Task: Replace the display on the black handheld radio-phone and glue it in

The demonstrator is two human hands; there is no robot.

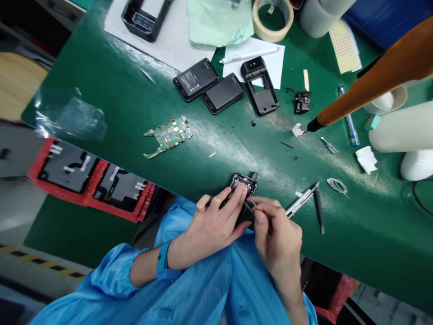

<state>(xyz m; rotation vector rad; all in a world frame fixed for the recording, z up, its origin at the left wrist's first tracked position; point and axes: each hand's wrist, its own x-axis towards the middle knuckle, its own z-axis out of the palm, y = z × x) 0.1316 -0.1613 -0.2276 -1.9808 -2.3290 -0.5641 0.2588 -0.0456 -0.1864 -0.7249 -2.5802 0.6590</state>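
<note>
My left hand [216, 223] is wrapped round a small black device housing [244, 184] at the near edge of the green mat [135, 104], its fingers lying over the top of the housing. My right hand [277, 234] is closed in a pinch on metal tweezers [299, 202], whose tips reach into the housing beside my left fingertips. A green circuit board [168, 135] lies bare on the mat to the left. Two black battery packs [209, 86] and an empty black frame [260, 85] lie farther back.
A brown-handled tool [372, 76] reaches in from the right, tip near a white scrap. A tape roll [273, 18], pen [248, 55], papers, a black part [302, 102], wire coil [337, 185], black stylus [320, 211] and white cylinders [402, 126] surround the work. Red trays [91, 180] sit below left.
</note>
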